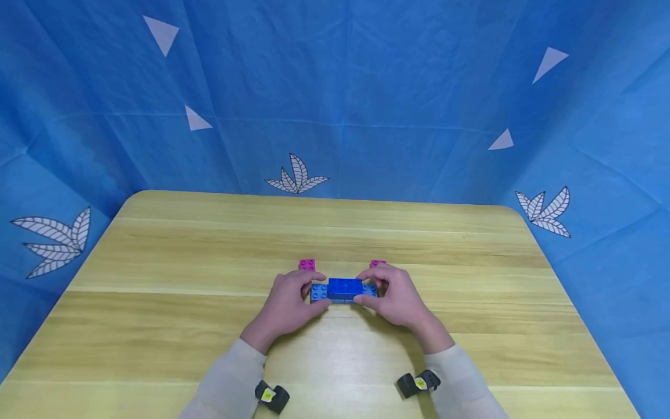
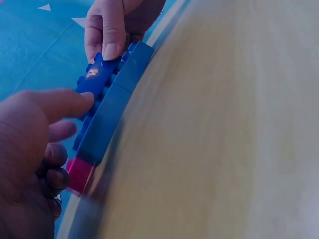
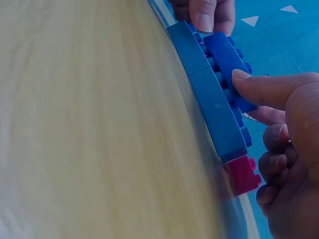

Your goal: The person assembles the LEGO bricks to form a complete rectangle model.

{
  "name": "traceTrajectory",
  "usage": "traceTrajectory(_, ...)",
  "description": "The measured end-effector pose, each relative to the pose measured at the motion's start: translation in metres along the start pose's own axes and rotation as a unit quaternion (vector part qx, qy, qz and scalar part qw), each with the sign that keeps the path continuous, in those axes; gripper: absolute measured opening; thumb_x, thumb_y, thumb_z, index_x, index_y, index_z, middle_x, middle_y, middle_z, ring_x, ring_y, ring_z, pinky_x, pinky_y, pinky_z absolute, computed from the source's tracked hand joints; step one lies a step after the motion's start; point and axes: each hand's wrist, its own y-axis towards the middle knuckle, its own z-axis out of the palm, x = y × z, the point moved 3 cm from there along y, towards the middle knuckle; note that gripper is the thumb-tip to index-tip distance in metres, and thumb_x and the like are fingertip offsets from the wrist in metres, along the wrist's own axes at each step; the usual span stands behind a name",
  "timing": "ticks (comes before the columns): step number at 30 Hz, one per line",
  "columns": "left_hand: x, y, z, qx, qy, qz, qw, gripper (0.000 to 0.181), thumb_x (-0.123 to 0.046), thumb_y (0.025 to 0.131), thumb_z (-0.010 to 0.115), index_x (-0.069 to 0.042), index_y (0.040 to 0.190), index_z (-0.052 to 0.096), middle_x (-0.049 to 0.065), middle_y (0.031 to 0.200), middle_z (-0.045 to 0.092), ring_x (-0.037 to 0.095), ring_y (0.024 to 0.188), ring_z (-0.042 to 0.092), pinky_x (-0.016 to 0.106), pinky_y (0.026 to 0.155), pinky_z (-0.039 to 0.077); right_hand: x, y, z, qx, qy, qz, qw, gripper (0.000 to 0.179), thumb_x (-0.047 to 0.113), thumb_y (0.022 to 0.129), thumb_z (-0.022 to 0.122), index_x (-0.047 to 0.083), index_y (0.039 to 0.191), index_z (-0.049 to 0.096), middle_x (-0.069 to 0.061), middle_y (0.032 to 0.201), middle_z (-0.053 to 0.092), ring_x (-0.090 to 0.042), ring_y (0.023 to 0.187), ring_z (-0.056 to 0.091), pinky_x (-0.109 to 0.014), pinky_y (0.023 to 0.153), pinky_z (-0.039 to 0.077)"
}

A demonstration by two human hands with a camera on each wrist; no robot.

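At the far left, a white leaf print [image 1: 57, 241] showed on the blue cloth [image 1: 345, 70] that hung around the wooden tabletop [image 1: 445, 250]. Next came a pale left sleeve [image 1: 227, 381] with a small black device [image 1: 272, 397] near its cuff, and beyond it the left hand [image 1: 290, 299], its grip pinching the left end of a dark blue brick [image 1: 345, 288] between thumb and fingers. Past that hand's fingers lay a pink brick [image 1: 307, 265], on the far side of a lighter blue left brick [image 1: 319, 292]. The dark blue brick was in the middle, lengthwise over the join between that one and a lighter blue right brick [image 1: 370, 291]; studs showed along its near side, and whether it was fully seated could not be told. Farther right, a second pink brick [image 1: 378, 263] lay partly hidden behind the right hand [image 1: 395, 297], whose grip pinched the dark blue brick's right end, thumb on the near side. Another black device [image 1: 419, 384] sat beside the right sleeve [image 1: 466, 384].
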Motion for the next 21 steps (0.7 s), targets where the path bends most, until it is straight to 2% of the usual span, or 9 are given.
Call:
traceTrajectory(4, -0.0036, 0.0030, 0.0013, -0.001, 0.004, 0.016, 0.9999, 0.041, -0.031, 0.083, 0.084, -0.014, 0.118, 0.071, 0.001, 0.073, 0.048, 0.016, 0.073, 0.044, 0.039, 0.076, 0.031, -0.0002, 0.0002, -0.0002, -0.002, 0.004, -0.003, 1.0000, 0.028, 0.013, 0.075, 0.090, 0.014, 0.099, 0.076, -0.005, 0.071, 0.049, -0.017, 0.067, 0.045, -0.030, 0.060, 0.037)
traceTrajectory(10, -0.0054, 0.0042, 0.0037, -0.005, 0.001, 0.023, 0.9997, 0.039, -0.030, 0.083, 0.083, -0.014, 0.117, 0.071, -0.006, 0.087, 0.057, 0.017, 0.081, 0.048, 0.039, 0.080, 0.033, -0.0004, -0.0004, -0.0007, -0.003, 0.010, 0.002, 0.9999, 0.028, 0.014, 0.075, 0.090, 0.014, 0.099, 0.076, -0.007, 0.072, 0.051, -0.018, 0.068, 0.045, -0.029, 0.060, 0.036)
traceTrajectory(16, -0.0059, 0.0041, 0.0047, -0.014, -0.002, 0.036, 0.9992, 0.038, -0.030, 0.083, 0.083, -0.013, 0.115, 0.072, -0.004, 0.078, 0.052, 0.017, 0.076, 0.046, 0.040, 0.078, 0.031, 0.0002, -0.0009, -0.0005, -0.003, 0.010, 0.006, 0.9999, 0.028, 0.014, 0.075, 0.090, 0.014, 0.099, 0.076, -0.006, 0.072, 0.050, -0.018, 0.068, 0.045, -0.029, 0.060, 0.036)
traceTrajectory(21, -0.0047, 0.0043, 0.0050, -0.016, -0.001, 0.035, 0.9992, 0.036, -0.030, 0.083, 0.084, -0.015, 0.112, 0.072, -0.006, 0.084, 0.056, 0.016, 0.078, 0.048, 0.039, 0.079, 0.032, -0.0015, -0.0011, 0.0008, -0.005, 0.007, 0.007, 0.9999, 0.029, 0.013, 0.073, 0.091, 0.015, 0.099, 0.076, -0.004, 0.072, 0.049, -0.017, 0.067, 0.045, -0.029, 0.059, 0.036)
